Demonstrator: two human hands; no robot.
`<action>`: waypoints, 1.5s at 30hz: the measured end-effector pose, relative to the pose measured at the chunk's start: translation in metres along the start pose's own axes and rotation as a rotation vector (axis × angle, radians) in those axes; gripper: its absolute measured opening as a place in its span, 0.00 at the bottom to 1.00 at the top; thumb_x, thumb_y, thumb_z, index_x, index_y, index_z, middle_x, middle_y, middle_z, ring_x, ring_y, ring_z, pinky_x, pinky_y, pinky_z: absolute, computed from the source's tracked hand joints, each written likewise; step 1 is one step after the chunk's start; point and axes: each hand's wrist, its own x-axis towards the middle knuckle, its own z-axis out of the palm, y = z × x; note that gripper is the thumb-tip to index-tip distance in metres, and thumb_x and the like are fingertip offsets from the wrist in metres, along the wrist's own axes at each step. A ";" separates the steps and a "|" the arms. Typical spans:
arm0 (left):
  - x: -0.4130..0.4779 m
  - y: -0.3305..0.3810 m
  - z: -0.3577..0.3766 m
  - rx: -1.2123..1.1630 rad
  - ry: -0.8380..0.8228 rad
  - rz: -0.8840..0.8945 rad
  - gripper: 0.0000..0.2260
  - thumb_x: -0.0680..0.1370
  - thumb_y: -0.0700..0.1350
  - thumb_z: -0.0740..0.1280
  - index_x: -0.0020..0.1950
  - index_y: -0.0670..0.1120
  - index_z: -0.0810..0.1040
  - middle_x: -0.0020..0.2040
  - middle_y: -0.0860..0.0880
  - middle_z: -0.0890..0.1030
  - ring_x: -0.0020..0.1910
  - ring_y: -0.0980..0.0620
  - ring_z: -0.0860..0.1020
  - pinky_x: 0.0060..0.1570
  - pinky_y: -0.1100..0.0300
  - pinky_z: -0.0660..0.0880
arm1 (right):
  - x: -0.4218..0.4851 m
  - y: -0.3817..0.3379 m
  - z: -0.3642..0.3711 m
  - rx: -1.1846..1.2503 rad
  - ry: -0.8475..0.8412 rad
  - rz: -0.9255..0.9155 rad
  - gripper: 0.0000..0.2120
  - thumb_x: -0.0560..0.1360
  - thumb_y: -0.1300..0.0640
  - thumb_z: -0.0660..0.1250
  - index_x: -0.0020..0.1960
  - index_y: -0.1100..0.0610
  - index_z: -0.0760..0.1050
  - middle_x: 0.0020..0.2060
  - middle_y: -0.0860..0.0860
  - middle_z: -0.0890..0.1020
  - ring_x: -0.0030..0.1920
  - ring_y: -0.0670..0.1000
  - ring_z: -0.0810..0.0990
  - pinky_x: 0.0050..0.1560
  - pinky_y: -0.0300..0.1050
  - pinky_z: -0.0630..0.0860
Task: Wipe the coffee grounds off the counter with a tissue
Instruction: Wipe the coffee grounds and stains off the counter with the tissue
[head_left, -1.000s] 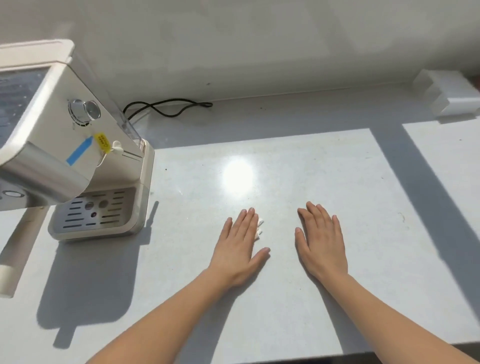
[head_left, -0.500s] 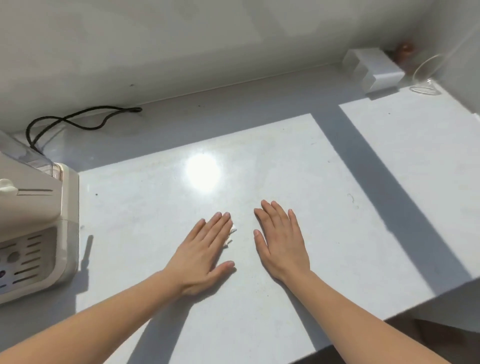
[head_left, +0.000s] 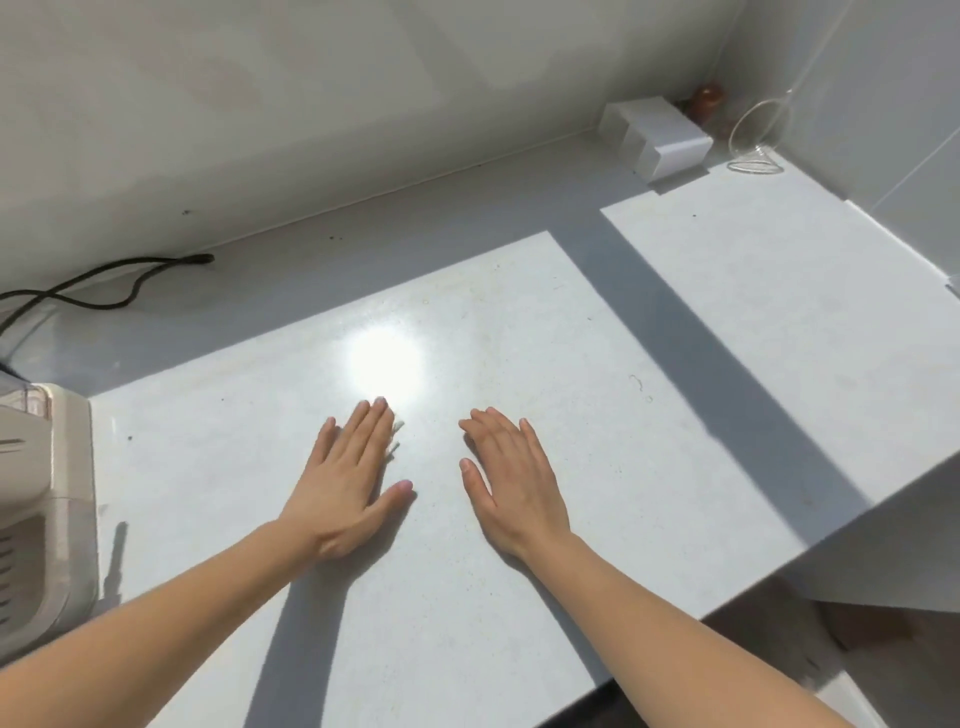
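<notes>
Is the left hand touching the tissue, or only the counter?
Touching. The head view shows the left hand flat on the counter, with the tissue poking out from under its fingers.

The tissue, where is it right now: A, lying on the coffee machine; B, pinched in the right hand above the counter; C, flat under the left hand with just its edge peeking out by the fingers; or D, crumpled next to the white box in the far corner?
C: a bit of white tissue sticks out beside the fingers of the left hand, which lies flat on the counter.
</notes>
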 end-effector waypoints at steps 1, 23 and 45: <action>-0.022 0.028 0.009 -0.002 -0.038 0.102 0.35 0.77 0.66 0.44 0.78 0.48 0.39 0.79 0.50 0.40 0.76 0.54 0.35 0.74 0.51 0.36 | -0.002 -0.001 -0.003 0.040 0.000 0.000 0.25 0.80 0.46 0.45 0.74 0.50 0.61 0.75 0.46 0.63 0.76 0.44 0.54 0.77 0.50 0.48; 0.201 0.246 0.018 0.008 -0.026 0.258 0.30 0.80 0.58 0.47 0.78 0.46 0.42 0.79 0.50 0.42 0.77 0.54 0.37 0.74 0.49 0.34 | -0.055 0.190 -0.111 -0.406 0.031 0.462 0.33 0.75 0.35 0.35 0.76 0.45 0.32 0.76 0.41 0.37 0.76 0.46 0.34 0.75 0.56 0.35; 0.044 0.229 0.046 0.103 -0.150 0.781 0.32 0.80 0.60 0.47 0.78 0.47 0.42 0.79 0.49 0.44 0.77 0.52 0.39 0.73 0.49 0.39 | -0.054 0.183 -0.118 -0.357 0.021 0.450 0.32 0.76 0.40 0.30 0.78 0.48 0.42 0.78 0.44 0.45 0.77 0.48 0.39 0.75 0.58 0.40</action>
